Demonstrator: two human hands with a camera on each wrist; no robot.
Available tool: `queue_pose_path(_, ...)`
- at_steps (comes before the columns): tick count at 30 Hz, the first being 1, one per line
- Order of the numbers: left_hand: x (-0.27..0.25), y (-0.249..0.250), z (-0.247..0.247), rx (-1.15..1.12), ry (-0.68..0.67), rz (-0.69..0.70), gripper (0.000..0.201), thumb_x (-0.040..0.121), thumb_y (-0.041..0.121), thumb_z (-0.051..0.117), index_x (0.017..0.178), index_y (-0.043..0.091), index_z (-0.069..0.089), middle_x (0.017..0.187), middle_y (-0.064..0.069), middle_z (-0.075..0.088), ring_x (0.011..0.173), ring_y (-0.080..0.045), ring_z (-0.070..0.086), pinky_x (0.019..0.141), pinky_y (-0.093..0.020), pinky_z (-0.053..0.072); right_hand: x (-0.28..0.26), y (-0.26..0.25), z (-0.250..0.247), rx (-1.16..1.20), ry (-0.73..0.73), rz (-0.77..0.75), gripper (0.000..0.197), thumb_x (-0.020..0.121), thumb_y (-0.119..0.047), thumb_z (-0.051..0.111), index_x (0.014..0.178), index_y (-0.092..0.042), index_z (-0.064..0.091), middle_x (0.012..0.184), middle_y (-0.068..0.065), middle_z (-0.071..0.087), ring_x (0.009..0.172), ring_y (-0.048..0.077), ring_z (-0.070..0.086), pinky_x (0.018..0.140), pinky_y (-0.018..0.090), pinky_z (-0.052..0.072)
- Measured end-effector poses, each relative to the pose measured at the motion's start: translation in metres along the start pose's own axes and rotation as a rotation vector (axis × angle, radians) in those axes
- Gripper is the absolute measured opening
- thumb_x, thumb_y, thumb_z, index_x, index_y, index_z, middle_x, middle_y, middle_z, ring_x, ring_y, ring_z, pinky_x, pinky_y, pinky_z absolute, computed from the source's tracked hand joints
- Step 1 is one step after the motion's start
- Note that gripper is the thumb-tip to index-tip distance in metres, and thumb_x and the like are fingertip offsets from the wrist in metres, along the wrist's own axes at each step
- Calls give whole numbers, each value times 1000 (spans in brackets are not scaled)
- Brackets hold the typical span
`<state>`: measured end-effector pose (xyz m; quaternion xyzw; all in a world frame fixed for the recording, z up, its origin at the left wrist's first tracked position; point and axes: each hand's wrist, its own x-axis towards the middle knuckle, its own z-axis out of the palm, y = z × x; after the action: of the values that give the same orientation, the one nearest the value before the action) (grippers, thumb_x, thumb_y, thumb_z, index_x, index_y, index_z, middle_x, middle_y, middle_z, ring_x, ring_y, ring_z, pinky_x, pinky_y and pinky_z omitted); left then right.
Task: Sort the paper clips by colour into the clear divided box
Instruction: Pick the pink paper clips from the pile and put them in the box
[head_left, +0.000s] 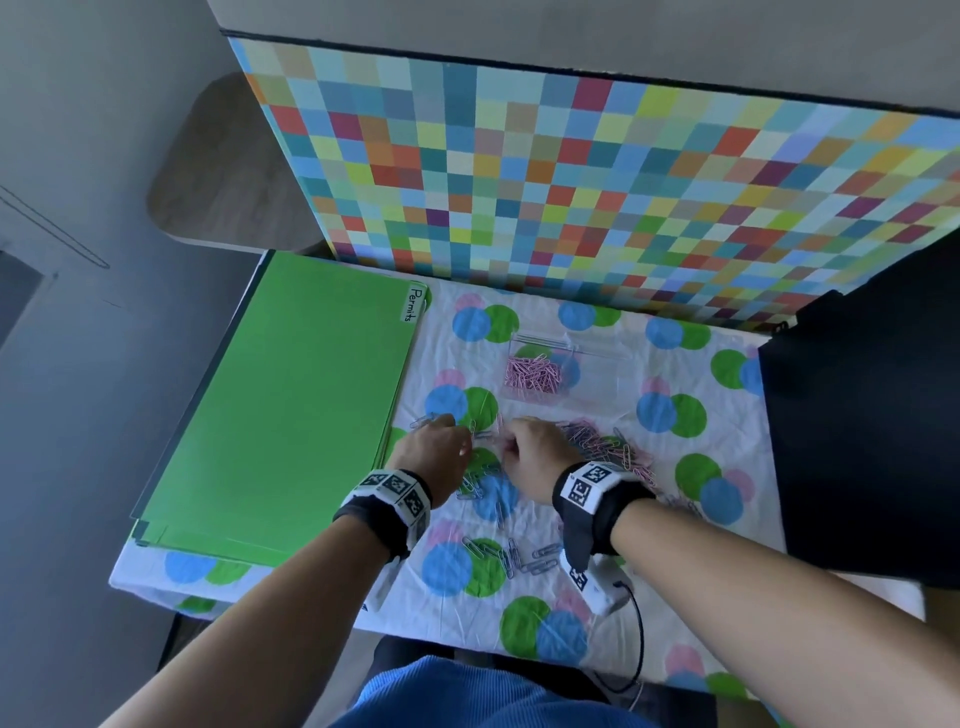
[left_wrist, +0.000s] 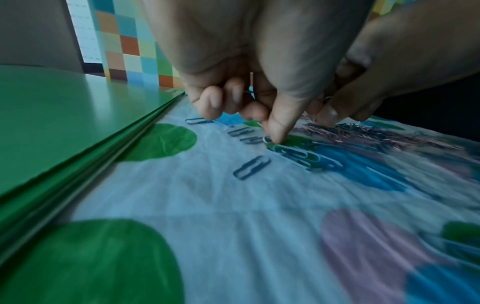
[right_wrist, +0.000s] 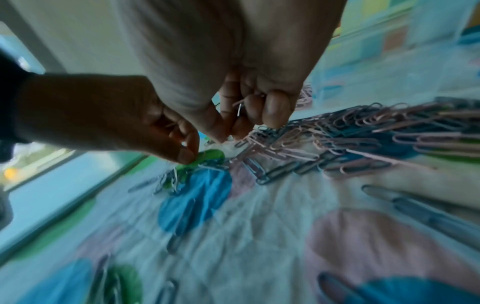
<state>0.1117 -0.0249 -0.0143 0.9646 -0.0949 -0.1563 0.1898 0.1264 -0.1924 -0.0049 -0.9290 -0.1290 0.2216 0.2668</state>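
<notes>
The clear divided box (head_left: 597, 374) lies at the back of the dotted cloth, with pink clips (head_left: 535, 375) heaped in its left compartment. A mixed pile of pink and blue clips (head_left: 608, 448) lies just right of my right hand (head_left: 506, 447). Loose blue clips (head_left: 514, 557) are scattered nearer me. My left hand (left_wrist: 270, 131) has curled fingers holding a pink clip (left_wrist: 251, 79), and its thumb tip pins another pink clip (left_wrist: 267, 139) to the cloth. My right hand (right_wrist: 233, 131) is curled round a few clips (right_wrist: 240, 110) at the pile's (right_wrist: 337, 135) edge. The two hands almost touch.
A stack of green folders (head_left: 291, 405) labelled "Permits" covers the table's left side. A chequered board (head_left: 571, 182) stands behind the box. A black panel (head_left: 857, 415) borders the right. The cloth (head_left: 649, 597) runs to the front table edge.
</notes>
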Motion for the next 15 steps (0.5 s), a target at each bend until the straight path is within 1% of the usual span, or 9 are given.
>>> queue_pose_path(3,0,0,2,9,14,-18,18,96,26,47,102,16,61,101,-1,57,86,-15,58,70,-26,52,-1,4,-5,170,82,100,8,85,-7,57,81,-12,62,85,3,66,76,18,58,67,24,45)
queue_pose_path(4,0,0,2,-33,30,-38,15,96,24,47,100,15,59,100,-1,57,84,-15,58,69,-25,51,0,6,-6,215,113,138,9,85,-5,56,85,-12,63,86,2,65,76,16,58,68,23,45)
queue_pose_path(6,2,-3,0,-160,65,-82,9,93,17,50,95,15,58,98,-2,62,82,-15,59,73,-25,50,3,10,-9,286,131,221,16,87,-5,52,98,-10,64,88,-2,61,78,15,56,69,21,42)
queue_pose_path(7,4,-3,-1,-224,86,-109,8,92,14,51,94,14,59,96,-2,65,82,-14,60,74,-23,50,6,11,-10,333,115,258,19,90,-6,50,102,-10,64,87,-4,59,77,14,55,68,21,41)
queue_pose_path(8,7,-3,-3,-284,110,-142,9,91,11,52,95,13,60,93,-1,67,80,-13,60,75,-22,50,8,12,-10,393,91,287,19,92,-7,48,103,-9,64,83,-6,57,71,13,54,64,21,40)
queue_pose_path(10,13,-2,-6,-370,154,-223,14,90,9,53,99,13,62,90,1,66,74,-12,59,70,-18,48,11,12,-12,527,47,336,22,92,-6,44,90,-10,65,70,-5,55,57,11,47,53,23,36)
queue_pose_path(12,20,0,-10,-450,139,-312,21,89,8,49,103,17,63,87,2,64,64,-11,55,55,-15,41,14,10,-13,682,33,404,27,88,-4,40,76,-12,63,62,3,53,51,17,44,48,28,32)
queue_pose_path(13,23,1,-12,-510,111,-356,24,88,8,46,101,18,64,83,1,63,56,-10,51,49,-17,36,15,9,-12,775,40,441,28,86,-2,38,71,-10,61,61,7,51,50,19,44,46,29,30)
queue_pose_path(15,29,1,-16,-733,76,-440,24,88,6,43,89,13,66,74,-2,60,49,-11,43,47,-20,33,16,5,-10,947,51,501,27,81,0,37,64,-6,55,60,12,49,48,21,43,45,27,26)
